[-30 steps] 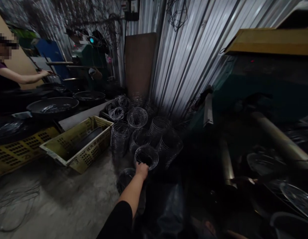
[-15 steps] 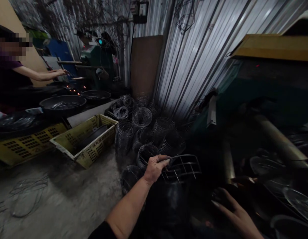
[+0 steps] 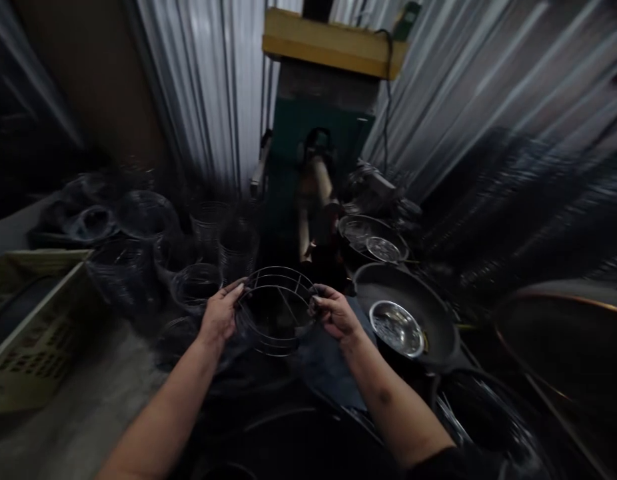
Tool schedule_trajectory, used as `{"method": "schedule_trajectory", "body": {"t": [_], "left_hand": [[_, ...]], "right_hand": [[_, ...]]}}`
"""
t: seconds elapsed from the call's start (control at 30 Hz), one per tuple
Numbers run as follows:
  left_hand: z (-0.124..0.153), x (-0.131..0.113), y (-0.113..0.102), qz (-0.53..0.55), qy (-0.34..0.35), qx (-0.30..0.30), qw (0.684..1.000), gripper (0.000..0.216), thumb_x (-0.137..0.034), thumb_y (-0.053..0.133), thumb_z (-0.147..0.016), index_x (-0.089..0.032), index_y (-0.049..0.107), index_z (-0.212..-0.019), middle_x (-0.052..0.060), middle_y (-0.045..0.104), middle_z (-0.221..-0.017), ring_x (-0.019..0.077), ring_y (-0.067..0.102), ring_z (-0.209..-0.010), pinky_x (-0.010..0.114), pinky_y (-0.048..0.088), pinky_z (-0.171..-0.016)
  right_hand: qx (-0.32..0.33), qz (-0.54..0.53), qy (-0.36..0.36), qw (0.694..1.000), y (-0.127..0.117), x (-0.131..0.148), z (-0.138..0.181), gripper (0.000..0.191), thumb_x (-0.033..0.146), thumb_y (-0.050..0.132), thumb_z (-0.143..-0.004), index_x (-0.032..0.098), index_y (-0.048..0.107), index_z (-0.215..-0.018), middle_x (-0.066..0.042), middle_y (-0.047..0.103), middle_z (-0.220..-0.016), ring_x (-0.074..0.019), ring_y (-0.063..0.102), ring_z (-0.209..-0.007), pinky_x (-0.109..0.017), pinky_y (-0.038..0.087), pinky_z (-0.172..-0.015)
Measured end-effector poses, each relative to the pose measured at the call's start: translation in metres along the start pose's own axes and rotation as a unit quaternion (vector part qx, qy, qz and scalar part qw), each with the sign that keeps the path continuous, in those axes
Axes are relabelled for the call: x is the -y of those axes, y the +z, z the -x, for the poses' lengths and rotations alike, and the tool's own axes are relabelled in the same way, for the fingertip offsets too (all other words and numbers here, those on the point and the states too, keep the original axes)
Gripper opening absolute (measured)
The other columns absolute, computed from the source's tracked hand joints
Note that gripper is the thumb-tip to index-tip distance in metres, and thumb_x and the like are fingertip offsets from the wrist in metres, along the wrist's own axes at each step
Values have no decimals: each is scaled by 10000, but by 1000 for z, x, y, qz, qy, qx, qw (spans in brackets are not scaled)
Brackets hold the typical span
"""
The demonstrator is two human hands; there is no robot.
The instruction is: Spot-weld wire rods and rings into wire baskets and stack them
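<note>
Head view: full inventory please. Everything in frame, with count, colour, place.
round grey wire rack: one, grey, centre, held at both sides
stacks of grey wire rings: several, grey, blurred, left of the rack
yellow perforated plastic crate: one, yellow, far left
dark round metal pan: one, dark, right of the rack
shiny steel bowl: one, silver, inside that pan
green machine with a yellow top: one, centre back
corrugated silver metal wall: one, silver, behind everything
left hand: one, grips the rack's left rim
right hand: one, grips its right rim
</note>
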State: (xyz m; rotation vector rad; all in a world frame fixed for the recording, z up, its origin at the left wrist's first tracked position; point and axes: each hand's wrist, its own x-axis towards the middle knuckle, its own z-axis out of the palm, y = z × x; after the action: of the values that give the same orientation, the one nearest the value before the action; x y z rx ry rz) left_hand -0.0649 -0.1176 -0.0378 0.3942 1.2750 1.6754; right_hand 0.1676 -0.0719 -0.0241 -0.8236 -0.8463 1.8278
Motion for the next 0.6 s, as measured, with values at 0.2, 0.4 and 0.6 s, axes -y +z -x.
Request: {"method": "schedule_trajectory", "body": {"t": [0.2,0.4,0.6], "left_hand": [[33,25,35,-70,94,-67,991,504,-330,746,-649,-174,653,-1119,67,674,-1068,147,621,-949,278,459,-912],[38,55,69,-176,-80,50,980,745,-223,859,-325,-196,645,-1038,38,691,-952,216,649,-890,280,541,-718],[15,78,87,-270,-99,33,957,598,-189,862,-282,-252,702,-854,40,706,-886,261,660,-796,316,552,-562]], "right_hand": [[-115,-67,-57,989,-31,12,7,370,152,830,-397,167,656,-723,40,649,-618,-85,553,-490,-209,449,-473],[-67,48,-60,995,-46,-17,14,389,233,860,-388,171,687,-732,45,657,-663,-114,575,-606,-261,482,-640],[46,298,-41,953,-107,-2,17,442,367,812,-517,226,729,-928,27,712,-855,-211,652,-883,-334,478,-864]]}}
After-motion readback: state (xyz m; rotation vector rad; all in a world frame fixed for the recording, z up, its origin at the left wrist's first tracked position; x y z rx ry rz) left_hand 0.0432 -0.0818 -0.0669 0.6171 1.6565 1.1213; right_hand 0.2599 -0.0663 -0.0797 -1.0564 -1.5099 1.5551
